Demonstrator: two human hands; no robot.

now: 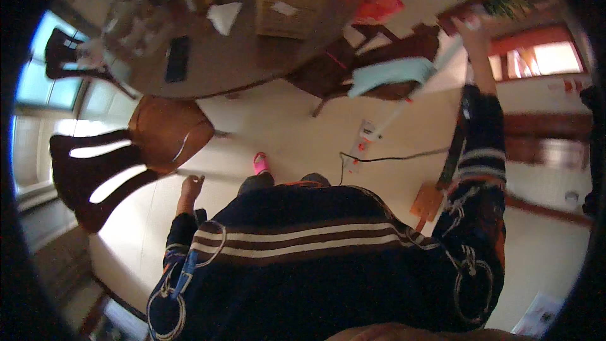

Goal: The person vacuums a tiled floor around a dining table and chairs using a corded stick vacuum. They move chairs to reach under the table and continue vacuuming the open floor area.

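At the upper right, my right hand [473, 30] is stretched far out, smeared by motion, and its fingers seem closed round the upper end of a long pale pole [404, 106]. The pole slants down to a white head on the floor; what kind of tool it is I cannot make out. Small white-and-red pieces [361, 150] lie by that head, with a black cord [398, 156] running to the right. My left hand [191, 188] hangs low beside a brown chair [170, 132], its fingers curled with nothing visible in them.
A round table [221, 79] ahead carries a cardboard box [293, 6], a dark phone-like slab [177, 59] and clutter. A pale blue cloth [391, 76] lies over a dark wooden chair. Wooden furniture [549, 6] stands at the right. A pink slipper [261, 163] shows on my foot.
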